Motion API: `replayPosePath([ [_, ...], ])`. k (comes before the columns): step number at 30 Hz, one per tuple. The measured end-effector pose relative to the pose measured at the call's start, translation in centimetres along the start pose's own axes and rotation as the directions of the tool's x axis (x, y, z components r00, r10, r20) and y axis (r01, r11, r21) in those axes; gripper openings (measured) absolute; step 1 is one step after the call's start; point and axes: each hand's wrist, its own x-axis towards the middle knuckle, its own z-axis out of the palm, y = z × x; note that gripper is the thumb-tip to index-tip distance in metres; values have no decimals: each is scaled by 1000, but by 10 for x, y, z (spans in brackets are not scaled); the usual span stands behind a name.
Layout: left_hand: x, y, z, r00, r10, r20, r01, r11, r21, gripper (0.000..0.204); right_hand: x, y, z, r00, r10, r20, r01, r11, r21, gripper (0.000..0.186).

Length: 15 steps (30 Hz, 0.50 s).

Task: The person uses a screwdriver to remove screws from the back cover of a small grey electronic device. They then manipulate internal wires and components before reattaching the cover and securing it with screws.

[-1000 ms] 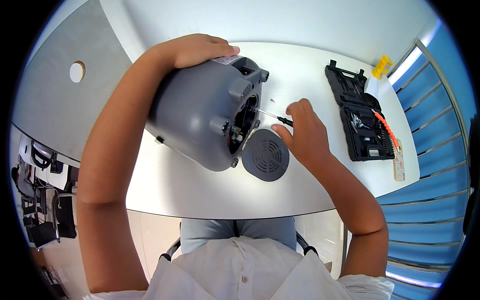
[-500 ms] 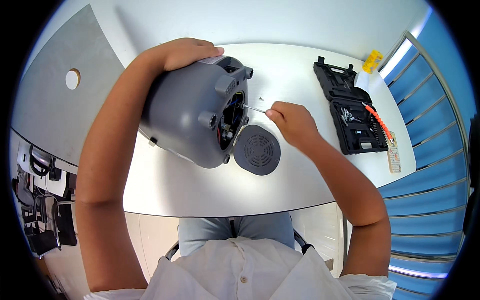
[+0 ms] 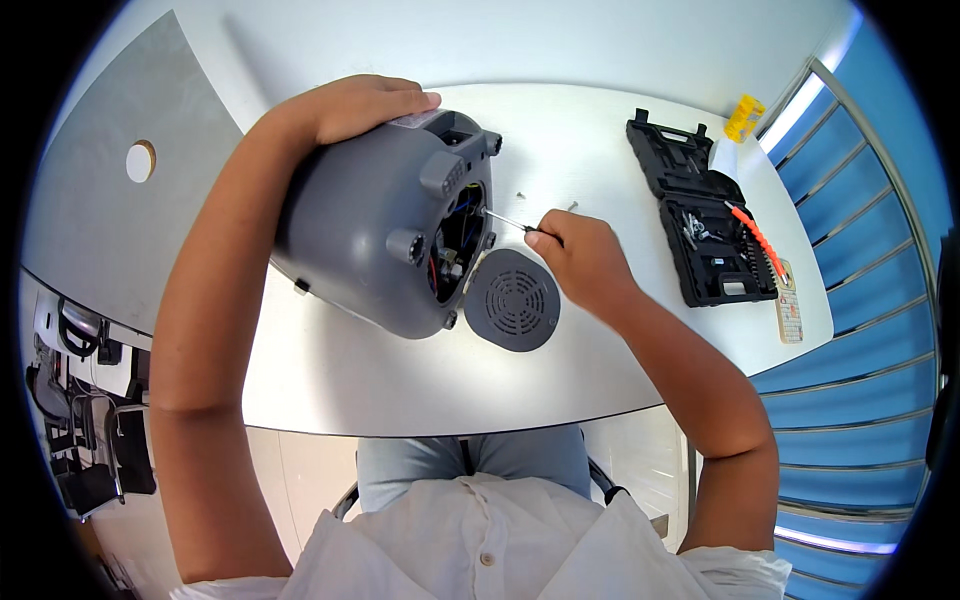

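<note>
A grey rounded appliance lies on its side, its bottom opening showing wires and parts. My left hand grips its upper edge, fingers curled over. My right hand is closed on the handle of a screwdriver, whose thin shaft reaches into the opening's right rim. Below my right hand and beside the opening lies a round dark vented cover. Small metal screws lie on the white table above the screwdriver.
An open black tool case, with an orange flexible shaft across it, lies right, near a phone and a yellow object. A grey desk adjoins left. A metal railing runs along the right; chairs stand lower left.
My right hand's fingers, looser around the screwdriver a second ago, have closed on its handle. My left hand stays on the appliance. The whole view has shifted slightly.
</note>
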Motion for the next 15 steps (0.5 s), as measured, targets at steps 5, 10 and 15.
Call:
replayPosePath([
  [5,-2,0,-2,1000,28,4,-28,1000,-12,50,11,-3,-22,786,233,572,-560,662,499,19],
  [10,2,0,-4,1000,9,-5,-9,1000,-11,49,-1,6,3,999,-42,2,42,992,116,9],
  [15,1,-4,0,1000,14,-27,-14,1000,-21,48,-9,2,9,834,-499,-235,273,744,-610,15],
])
